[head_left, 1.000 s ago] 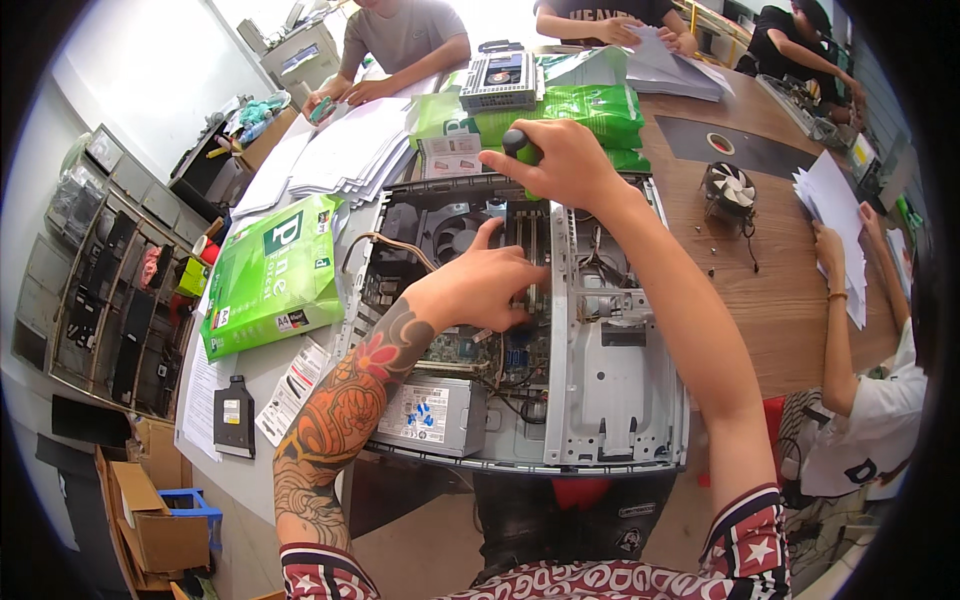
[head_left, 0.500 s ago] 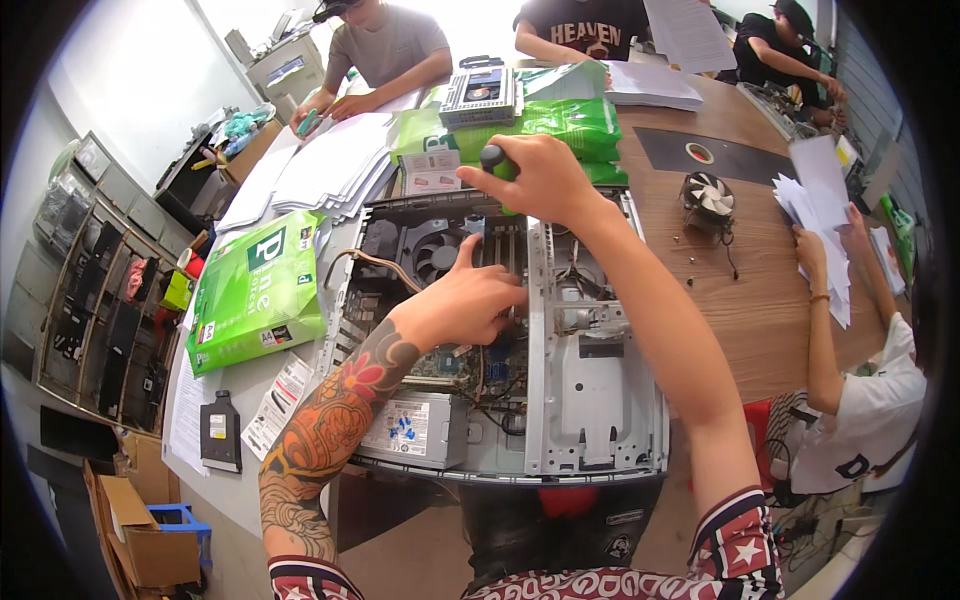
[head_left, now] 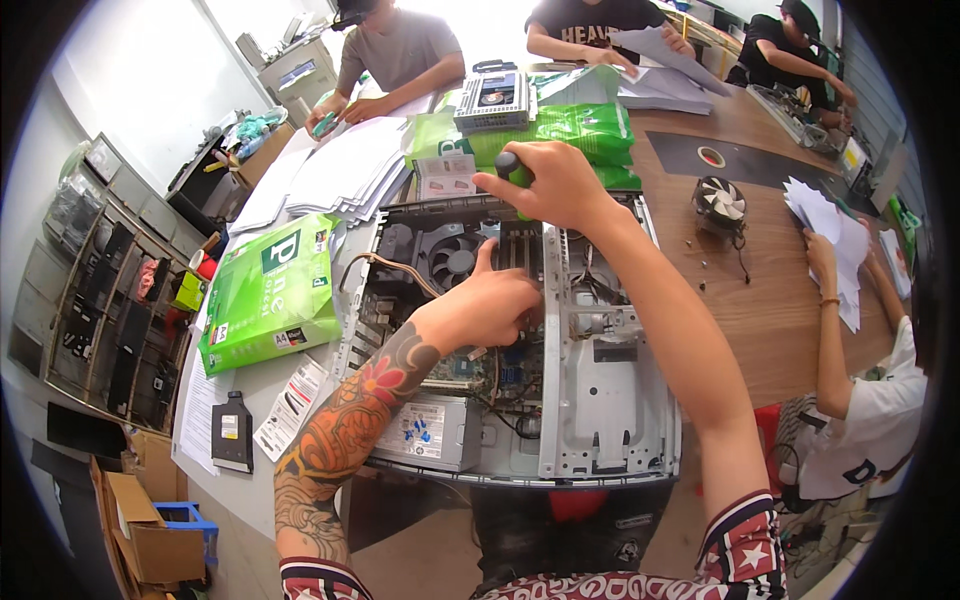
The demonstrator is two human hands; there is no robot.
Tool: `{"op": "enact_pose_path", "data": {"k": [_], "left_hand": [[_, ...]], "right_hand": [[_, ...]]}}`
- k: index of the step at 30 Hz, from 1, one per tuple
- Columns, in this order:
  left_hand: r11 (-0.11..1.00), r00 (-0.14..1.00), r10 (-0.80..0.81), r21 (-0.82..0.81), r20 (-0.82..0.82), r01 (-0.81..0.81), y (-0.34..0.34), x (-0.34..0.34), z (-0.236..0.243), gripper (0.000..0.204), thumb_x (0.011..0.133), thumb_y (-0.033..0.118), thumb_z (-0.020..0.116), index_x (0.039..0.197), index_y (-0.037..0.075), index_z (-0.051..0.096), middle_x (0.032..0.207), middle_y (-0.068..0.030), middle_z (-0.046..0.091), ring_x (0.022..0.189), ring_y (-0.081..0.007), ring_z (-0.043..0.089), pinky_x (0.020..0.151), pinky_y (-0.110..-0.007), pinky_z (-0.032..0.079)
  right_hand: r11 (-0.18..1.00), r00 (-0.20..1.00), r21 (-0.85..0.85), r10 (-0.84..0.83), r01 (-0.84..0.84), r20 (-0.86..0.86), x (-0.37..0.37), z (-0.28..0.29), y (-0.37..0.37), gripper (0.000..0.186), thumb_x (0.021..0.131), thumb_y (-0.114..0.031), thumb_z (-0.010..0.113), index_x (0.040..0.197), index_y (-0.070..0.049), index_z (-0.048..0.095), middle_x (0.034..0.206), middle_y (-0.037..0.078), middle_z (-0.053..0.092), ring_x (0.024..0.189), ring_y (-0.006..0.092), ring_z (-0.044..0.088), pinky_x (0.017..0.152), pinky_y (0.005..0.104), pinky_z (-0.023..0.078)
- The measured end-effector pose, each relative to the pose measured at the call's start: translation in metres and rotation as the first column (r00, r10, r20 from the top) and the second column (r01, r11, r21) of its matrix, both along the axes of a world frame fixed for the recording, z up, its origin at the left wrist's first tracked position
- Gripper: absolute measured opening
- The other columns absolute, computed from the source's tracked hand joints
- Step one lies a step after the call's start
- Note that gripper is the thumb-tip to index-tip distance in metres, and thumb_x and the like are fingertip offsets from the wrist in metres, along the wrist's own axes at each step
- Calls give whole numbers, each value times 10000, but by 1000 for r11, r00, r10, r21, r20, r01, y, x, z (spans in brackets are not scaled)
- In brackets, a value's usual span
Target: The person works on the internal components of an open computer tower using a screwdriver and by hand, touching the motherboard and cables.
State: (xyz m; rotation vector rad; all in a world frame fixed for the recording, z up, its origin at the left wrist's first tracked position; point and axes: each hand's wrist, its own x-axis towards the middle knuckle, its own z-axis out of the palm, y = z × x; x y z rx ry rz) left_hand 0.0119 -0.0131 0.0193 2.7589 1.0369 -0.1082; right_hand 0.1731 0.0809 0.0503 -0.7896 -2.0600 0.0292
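An opened desktop computer case (head_left: 612,430) lies flat on the table before me. My right hand (head_left: 562,188) is wrapped round the black and green handle of a screwdriver (head_left: 511,167), held upright over the far edge of the case; its tip is hidden. My left hand (head_left: 492,305) reaches into the case beside the memory slots, thumb raised and apart, the other fingers stretched toward the metal divider. Their tips are partly hidden. Beyond the left hand sits a black fan (head_left: 453,260). The silver power supply (head_left: 425,432) occupies the near left corner, with small blue marks on its label.
Left of the case lie a green paper pack (head_left: 272,295) and a black drive (head_left: 232,432). A metal drive cage (head_left: 492,103) rests on green packs behind. Right stand a cooler fan (head_left: 720,203) and a tape roll (head_left: 710,157). Several people sit around the table.
The whole view has shifted slightly, so things sit farther right. Both my hands keep nearly the same place on the case. Across the table, a person has lowered a sheet toward the paper stack.
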Motion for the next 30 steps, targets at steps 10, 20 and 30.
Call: {"op": "enact_pose_path", "data": {"k": [10, 20, 30], "left_hand": [[998, 999, -9, 64, -52, 12, -6, -4, 6, 172, 746, 104, 688, 917, 89, 678, 944, -45, 671, 1060, -234, 639, 1168, -681, 131], [998, 999, 45, -36, 13, -45, -3, -4, 5, 211, 673, 53, 667, 878, 105, 671, 867, -25, 644, 1025, -217, 638, 1187, -661, 111], [999, 997, -32, -40, 74, 35, 2, -14, -3, 103, 716, 61, 656, 762, 151, 676, 810, 39, 631, 1010, -163, 630, 1158, -685, 114]], "right_hand": [[1000, 1000, 4, -3, 3, -25, 0, -1, 0, 483, 855, -489, 751, 815, -15, 663, 709, 161, 657, 684, 368, 637, 667, 422, 508], [997, 999, -70, -18, 20, 26, 3, 5, -2, 648, 856, -612, 683, 1006, 18, 704, 867, 172, 722, 825, 364, 697, 761, 427, 550], [997, 993, 42, 68, -64, -95, -4, -1, 1, 458, 835, -457, 789, 853, -20, 653, 733, 154, 642, 671, 328, 622, 650, 400, 500]]}}
